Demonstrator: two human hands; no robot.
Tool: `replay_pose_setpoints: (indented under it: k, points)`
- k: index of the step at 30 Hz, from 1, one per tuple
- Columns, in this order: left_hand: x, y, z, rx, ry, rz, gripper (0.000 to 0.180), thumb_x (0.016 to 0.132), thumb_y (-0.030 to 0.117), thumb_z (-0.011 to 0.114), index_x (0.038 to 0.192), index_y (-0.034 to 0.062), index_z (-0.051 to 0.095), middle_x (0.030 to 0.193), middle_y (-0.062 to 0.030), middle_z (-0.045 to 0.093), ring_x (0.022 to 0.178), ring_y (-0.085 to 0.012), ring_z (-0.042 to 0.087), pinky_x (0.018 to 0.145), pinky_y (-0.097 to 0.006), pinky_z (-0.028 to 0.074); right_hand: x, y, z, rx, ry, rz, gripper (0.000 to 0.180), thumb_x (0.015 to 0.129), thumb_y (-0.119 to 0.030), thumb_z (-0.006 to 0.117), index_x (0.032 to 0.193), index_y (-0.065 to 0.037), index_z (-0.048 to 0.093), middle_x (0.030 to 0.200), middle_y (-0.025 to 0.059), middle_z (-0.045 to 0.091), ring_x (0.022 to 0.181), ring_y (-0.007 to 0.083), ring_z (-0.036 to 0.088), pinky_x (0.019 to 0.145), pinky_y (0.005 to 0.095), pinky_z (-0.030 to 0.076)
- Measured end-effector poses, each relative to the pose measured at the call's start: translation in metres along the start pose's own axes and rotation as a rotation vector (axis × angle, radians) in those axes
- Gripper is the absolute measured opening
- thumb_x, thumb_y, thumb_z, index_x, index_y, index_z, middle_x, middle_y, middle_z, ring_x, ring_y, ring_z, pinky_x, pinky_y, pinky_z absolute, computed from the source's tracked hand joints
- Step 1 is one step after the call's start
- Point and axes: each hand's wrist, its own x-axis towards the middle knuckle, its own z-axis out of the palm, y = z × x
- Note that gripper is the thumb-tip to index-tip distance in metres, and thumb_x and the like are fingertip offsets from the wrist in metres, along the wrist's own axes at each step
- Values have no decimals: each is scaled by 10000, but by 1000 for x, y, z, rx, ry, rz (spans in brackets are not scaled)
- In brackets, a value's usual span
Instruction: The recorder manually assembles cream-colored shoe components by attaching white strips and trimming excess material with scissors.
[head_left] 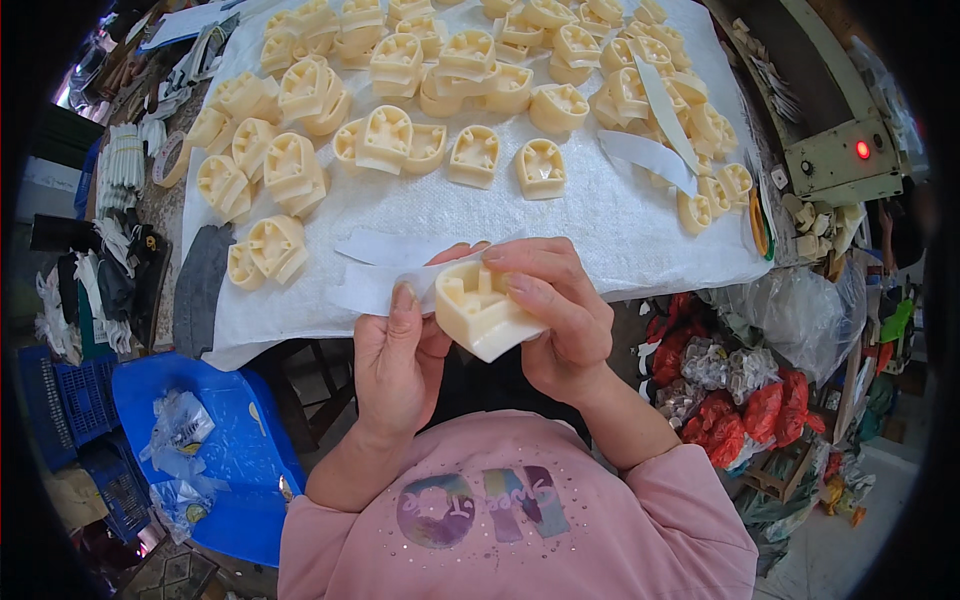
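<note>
Above the near edge of the table, my right hand (568, 318) grips a cream moulded plastic shoe heel (482, 322), fingers over its hollow, ribbed top. My left hand (392, 372) pinches a white strip (378, 290) between thumb and fingers at the left side of this heel. Part of the strip runs behind the heel, where my fingers hide it. Another pale strip (385, 246) lies on the white sheet just beyond my left hand. Single heels stand farther off, among them one heel (541, 168) straight ahead.
Many similar heels crowd the far side of the white-covered table (610, 235). Loose strips (650, 158) and orange-handled scissors (760, 225) lie at the right. A blue chair (240, 470) stands at lower left; a machine with a red light (862, 150) is at right.
</note>
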Motion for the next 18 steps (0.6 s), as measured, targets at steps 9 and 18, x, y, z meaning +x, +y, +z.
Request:
replay_pose_setpoints:
  k: [9, 18]
  points:
    - [-1, -2, 4, 99, 53, -73, 473, 1006, 268, 299, 1298, -99, 362, 1257, -192, 495, 1094, -229, 551, 946, -332, 451, -10, 12, 0, -305, -28, -30, 516, 583, 3, 661, 1081, -110, 589, 998, 48, 600, 818, 245, 478, 748, 383, 318]
    - [1, 4, -17, 651, 180, 209, 274, 951, 123, 475, 1061, -103, 584, 1004, -152, 632, 894, -186, 622, 807, -307, 516, 8, -9, -16, -535, -198, 30, 454, 606, -61, 669, 1034, -198, 604, 922, 21, 565, 847, 234, 472, 793, 438, 262]
